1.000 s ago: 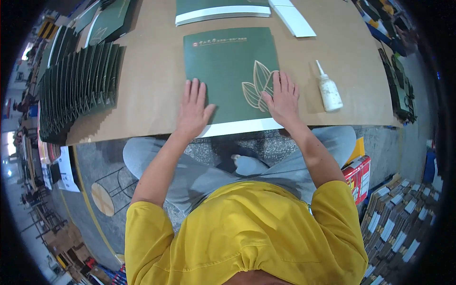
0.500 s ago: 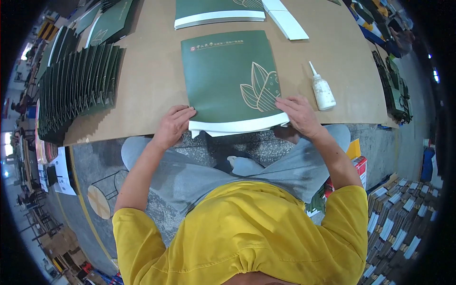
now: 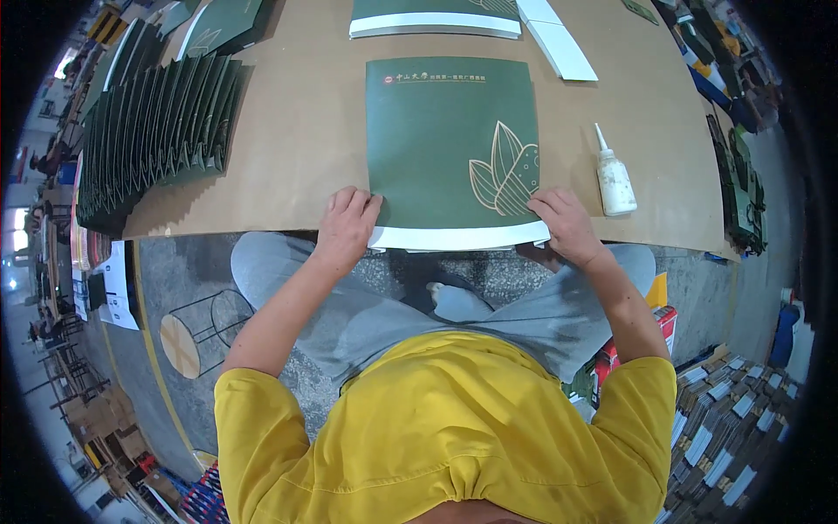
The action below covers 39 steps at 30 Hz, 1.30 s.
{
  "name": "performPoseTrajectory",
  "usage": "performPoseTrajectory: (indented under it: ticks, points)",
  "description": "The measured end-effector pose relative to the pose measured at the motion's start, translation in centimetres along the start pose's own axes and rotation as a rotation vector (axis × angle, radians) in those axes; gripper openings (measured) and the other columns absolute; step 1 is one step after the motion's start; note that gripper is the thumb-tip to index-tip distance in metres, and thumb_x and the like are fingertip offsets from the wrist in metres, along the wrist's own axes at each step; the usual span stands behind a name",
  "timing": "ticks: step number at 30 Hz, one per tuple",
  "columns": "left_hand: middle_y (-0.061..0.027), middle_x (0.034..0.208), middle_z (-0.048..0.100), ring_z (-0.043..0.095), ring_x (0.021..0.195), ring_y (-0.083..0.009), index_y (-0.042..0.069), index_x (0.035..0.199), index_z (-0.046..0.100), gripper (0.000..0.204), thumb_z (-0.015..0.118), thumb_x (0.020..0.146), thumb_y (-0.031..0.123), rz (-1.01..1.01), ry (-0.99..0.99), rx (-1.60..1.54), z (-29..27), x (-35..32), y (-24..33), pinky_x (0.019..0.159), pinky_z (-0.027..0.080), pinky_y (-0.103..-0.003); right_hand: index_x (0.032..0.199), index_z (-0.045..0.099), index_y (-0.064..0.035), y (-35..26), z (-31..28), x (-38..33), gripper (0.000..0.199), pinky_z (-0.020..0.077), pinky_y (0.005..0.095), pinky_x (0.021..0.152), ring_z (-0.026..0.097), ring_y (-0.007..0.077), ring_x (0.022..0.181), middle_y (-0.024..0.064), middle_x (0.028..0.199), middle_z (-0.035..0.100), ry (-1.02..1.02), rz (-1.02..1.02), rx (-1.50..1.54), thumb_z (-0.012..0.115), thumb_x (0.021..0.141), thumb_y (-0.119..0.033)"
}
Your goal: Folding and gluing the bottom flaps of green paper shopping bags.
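Note:
A flat green paper bag (image 3: 436, 148) with a gold leaf drawing lies square before me, its white strip (image 3: 458, 237) at the table's front edge. My left hand (image 3: 347, 225) is closed on the bag's near left corner, fingertips on the green face and thumb hidden. At the near right corner, below the gold leaves, my right hand (image 3: 567, 227) grips in the same manner. The white strip runs between both hands and juts slightly over the table edge. To the right of my right hand stands or lies a white squeeze bottle (image 3: 616, 185) with a thin nozzle.
Beyond the bag lies a pile of similar green bags (image 3: 435, 19), beside white card strips (image 3: 559, 48). Many folded green bags (image 3: 161, 131) stand fanned at the left of the brown-covered table (image 3: 301, 96). A round stool (image 3: 182, 345) is on the floor; cardboard stacks (image 3: 729, 419) are lower right.
The bag's near edge with its white strip was bowed and curled; now it is flatter and straighter. Both hands keep to the same corners. The whole view has shifted slightly.

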<state>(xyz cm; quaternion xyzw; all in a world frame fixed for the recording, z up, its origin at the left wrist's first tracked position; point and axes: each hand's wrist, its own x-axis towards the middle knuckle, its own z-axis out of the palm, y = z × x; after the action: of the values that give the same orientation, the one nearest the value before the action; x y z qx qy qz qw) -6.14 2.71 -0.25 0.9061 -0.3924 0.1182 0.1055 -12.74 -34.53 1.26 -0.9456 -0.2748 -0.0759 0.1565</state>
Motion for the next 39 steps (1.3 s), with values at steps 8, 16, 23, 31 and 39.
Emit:
performPoseTrajectory:
  ticks: [8, 16, 23, 31, 39]
  points:
    - [-0.0077, 0.095, 0.057, 0.050, 0.096, -0.0267, 0.005, 0.097, 0.059, 0.036, 0.064, 0.062, 0.002, -0.033, -0.127, -0.139, -1.2, 1.1, -1.1, 0.081, 0.040, -0.038, 0.099, 0.056, -0.0048, 0.3, 0.1, 0.8, 0.034, 0.0445, 0.0362, 0.081, 0.052, 0.0285, 0.096, 0.0090, 0.100, 0.055, -0.045, 0.067, 0.114, 0.062, 0.066, -0.001]
    - [-0.0075, 0.093, 0.058, 0.051, 0.094, -0.0272, 0.005, 0.097, 0.059, 0.034, 0.062, 0.063, 0.000, -0.060, -0.072, -0.160, -0.4, 0.8, -1.2, 0.081, 0.041, -0.039, 0.099, 0.056, -0.0055, 0.9, -0.4, 0.8, 0.028, 0.0446, 0.0374, 0.081, 0.052, 0.0302, 0.094, 0.0096, 0.101, 0.055, -0.104, 0.102, 0.160, 0.059, 0.071, -0.007]
    - [-0.0089, 0.086, 0.060, 0.053, 0.087, -0.0296, 0.006, 0.088, 0.062, 0.030, 0.067, 0.058, 0.003, -0.158, -0.150, -0.224, -0.6, 1.8, -1.8, 0.078, 0.044, -0.039, 0.094, 0.061, -0.0040, 2.4, -0.5, 1.6, 0.024, 0.0465, 0.0380, 0.074, 0.056, 0.0302, 0.082, 0.0116, 0.085, 0.060, -0.092, 0.146, 0.265, 0.055, 0.071, 0.000]
    - [-0.0229, 0.082, 0.062, 0.061, 0.077, -0.0400, -0.001, 0.084, 0.067, 0.018, 0.055, 0.070, -0.001, -0.499, -0.406, -0.547, 0.4, 3.9, -4.6, 0.070, 0.048, -0.044, 0.089, 0.065, -0.0052, 2.8, -2.7, 6.5, 0.022, 0.0386, 0.0216, 0.049, 0.047, 0.0056, 0.053, -0.0022, 0.064, 0.054, -0.358, 0.909, 0.856, 0.044, 0.084, -0.008]
    - [-0.0199, 0.085, 0.063, 0.060, 0.085, -0.0388, 0.003, 0.083, 0.063, 0.015, 0.056, 0.070, 0.001, -0.509, -0.379, -0.290, 0.3, 4.6, -3.7, 0.072, 0.047, -0.046, 0.096, 0.063, -0.0014, 3.8, -3.4, 6.3, 0.022, 0.0451, 0.0246, 0.049, 0.054, 0.0101, 0.058, 0.0018, 0.072, 0.059, -0.409, 0.958, 0.759, 0.044, 0.084, -0.004]
